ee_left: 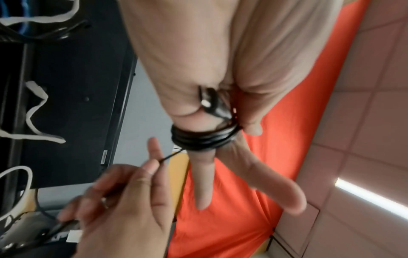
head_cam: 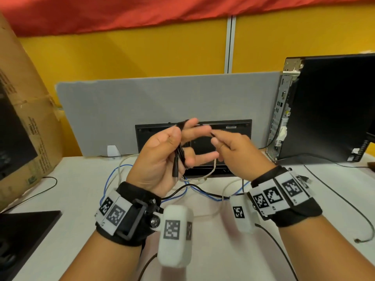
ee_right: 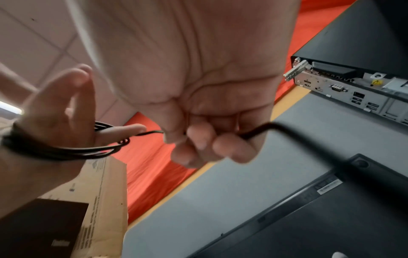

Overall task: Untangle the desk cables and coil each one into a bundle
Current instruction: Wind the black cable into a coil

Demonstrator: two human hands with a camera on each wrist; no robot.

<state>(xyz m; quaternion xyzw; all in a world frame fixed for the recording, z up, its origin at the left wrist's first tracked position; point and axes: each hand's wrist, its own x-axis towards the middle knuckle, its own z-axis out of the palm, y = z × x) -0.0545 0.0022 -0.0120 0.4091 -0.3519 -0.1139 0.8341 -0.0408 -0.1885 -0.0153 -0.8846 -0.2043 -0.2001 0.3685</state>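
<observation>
We are holding our left hand (head_cam: 162, 157) palm-up at the frame's centre in the head view, fingers spread and nearly straight, with the black cable (ee_left: 203, 137) wound in several turns around them; the thumb is pressing its plug (ee_left: 209, 103) against the palm, and a plug end is hanging below the hand. Our right hand (head_cam: 233, 151), just right of it, is curling its fingers and pinching the free stretch of that same cable, which is running taut between the two hands.

Containers: a cardboard box (head_cam: 26, 118) is leaning at the left edge; we cannot tell what is in it.

We are working above a white desk (head_cam: 81, 199) filling the lower half of the frame. Behind it a grey divider (head_cam: 142, 102) is standing, then a yellow wall (head_cam: 121, 53) and red cloth (head_cam: 142, 11) along the top.

On the desk under the hands, a blue cable (head_cam: 110, 179), a beige cable (head_cam: 211, 171) and another black one (head_cam: 182, 187) are lying crossed over each other. A black panel (head_cam: 229, 134) is leaning on the divider behind the hands. A computer case (head_cam: 324, 108) is standing at upper right with its port side facing us. A thin black lead (head_cam: 345, 203) is trailing across the desk at the right.
</observation>
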